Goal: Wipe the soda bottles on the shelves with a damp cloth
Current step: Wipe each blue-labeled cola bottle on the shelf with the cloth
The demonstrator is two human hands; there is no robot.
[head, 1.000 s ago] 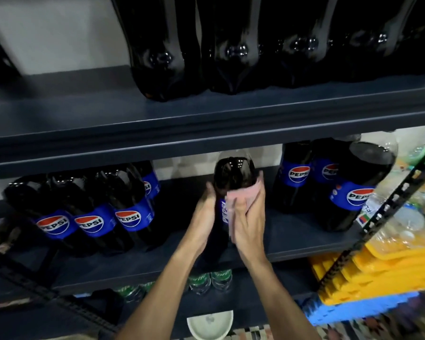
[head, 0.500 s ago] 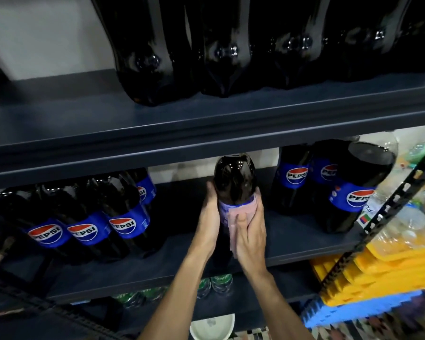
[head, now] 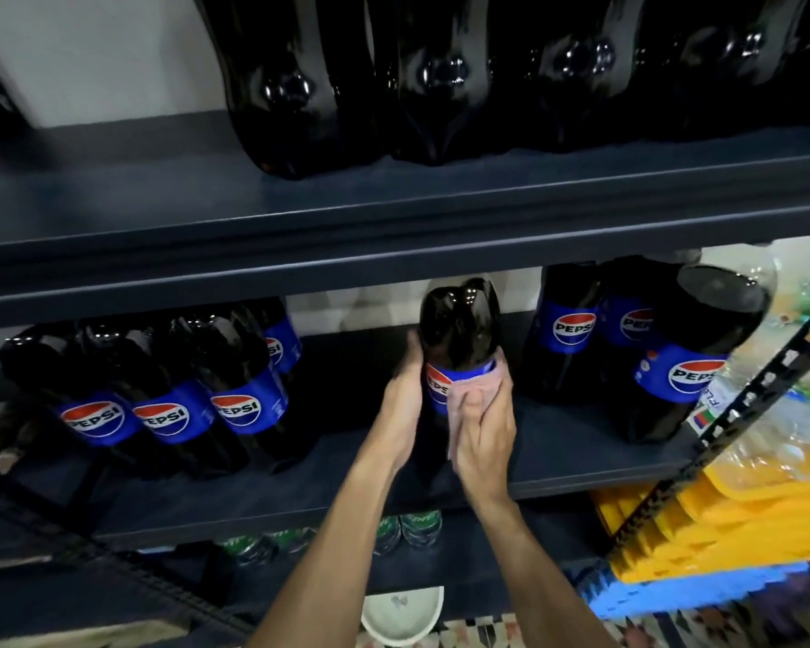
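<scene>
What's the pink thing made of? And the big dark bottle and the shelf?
The pink cloth looks like soft matte fabric: it bunches under the right hand. The bottle seems glossy plastic holding dark soda: bright glints on it. The shelf may be painted metal, dull dark grey, with a folded front lip.

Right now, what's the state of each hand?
The left hand is closed, gripping the Pepsi bottle by its side.
The right hand is closed on the pink cloth, pressing it to that bottle's label.
</scene>
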